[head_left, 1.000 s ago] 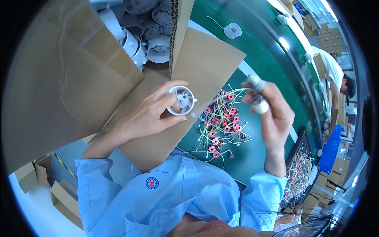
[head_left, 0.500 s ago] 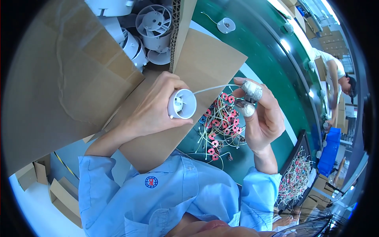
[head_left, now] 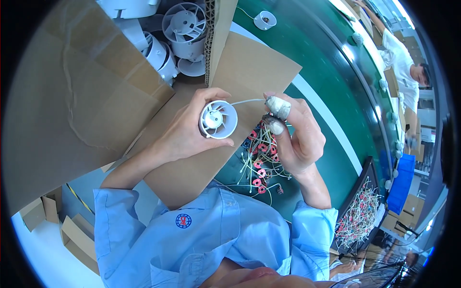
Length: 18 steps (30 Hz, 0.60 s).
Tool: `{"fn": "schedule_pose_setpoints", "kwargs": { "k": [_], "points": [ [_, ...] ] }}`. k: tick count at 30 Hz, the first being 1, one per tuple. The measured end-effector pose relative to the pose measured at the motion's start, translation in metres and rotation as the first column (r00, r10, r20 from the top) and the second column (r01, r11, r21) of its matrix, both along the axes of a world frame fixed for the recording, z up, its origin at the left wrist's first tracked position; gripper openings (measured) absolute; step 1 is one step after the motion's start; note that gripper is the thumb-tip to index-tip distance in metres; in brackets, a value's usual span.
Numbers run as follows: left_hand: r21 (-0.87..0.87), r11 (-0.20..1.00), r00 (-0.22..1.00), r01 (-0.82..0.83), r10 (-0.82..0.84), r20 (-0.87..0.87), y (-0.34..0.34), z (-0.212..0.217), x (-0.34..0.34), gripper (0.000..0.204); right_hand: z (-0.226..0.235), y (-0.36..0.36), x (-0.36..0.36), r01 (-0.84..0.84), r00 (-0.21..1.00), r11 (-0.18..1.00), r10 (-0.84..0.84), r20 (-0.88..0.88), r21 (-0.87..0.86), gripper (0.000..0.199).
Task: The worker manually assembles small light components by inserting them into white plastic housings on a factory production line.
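My left hand [head_left: 189, 127] is closed around a white round plastic fan housing [head_left: 231, 126], whose open end with ribs and a central hub faces up. From the housing's rim a thin white cable [head_left: 248, 101] runs across to my right hand [head_left: 300, 137]. Thumb and forefinger of that hand, both wrapped in whitish tape, pinch the cable's end; anything else between the fingertips is hidden. Beneath the right hand lies a pile of small red-ringed parts with pale wires [head_left: 261, 163] on the green surface.
An open cardboard box [head_left: 110, 77] at the left holds several white fan housings [head_left: 185, 24]; its flap [head_left: 259, 62] reaches under my hands. On the green belt [head_left: 307, 43] stands another white housing [head_left: 265, 20]. A black tray [head_left: 357, 216] of wired parts is at right, near a blue bin [head_left: 402, 182]. A co-worker [head_left: 401, 62] stands beyond.
My right hand has moved left, closer to the housing, with the cable. The housing has tilted to show more of its inside. The housing on the belt has shifted left and farther off.
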State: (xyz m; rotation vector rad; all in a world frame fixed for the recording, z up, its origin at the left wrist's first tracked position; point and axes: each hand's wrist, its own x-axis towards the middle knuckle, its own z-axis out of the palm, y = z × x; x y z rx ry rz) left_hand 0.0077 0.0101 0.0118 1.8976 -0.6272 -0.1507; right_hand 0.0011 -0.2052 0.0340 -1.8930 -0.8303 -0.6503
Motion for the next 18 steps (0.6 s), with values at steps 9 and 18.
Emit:
{"fn": "schedule_pose_setpoints", "kwargs": {
  "k": [9, 18],
  "points": [
    [0.016, 0.997, 0.997, 0.075, -0.075, -0.012, 0.005, 0.006, 0.002, 0.075, 0.003, -0.001, -0.017, -0.073, 0.996, 0.975, 0.082, 0.032, -0.210, 0.033],
    [0.215, 0.976, 0.971, 0.034, -0.083, 0.225, -0.001, 0.033, -0.006, 0.068, 0.023, 0.011, -0.017, -0.198, 0.605, 0.974, 0.210, -0.768, 0.111, 0.026]
  ]
}}
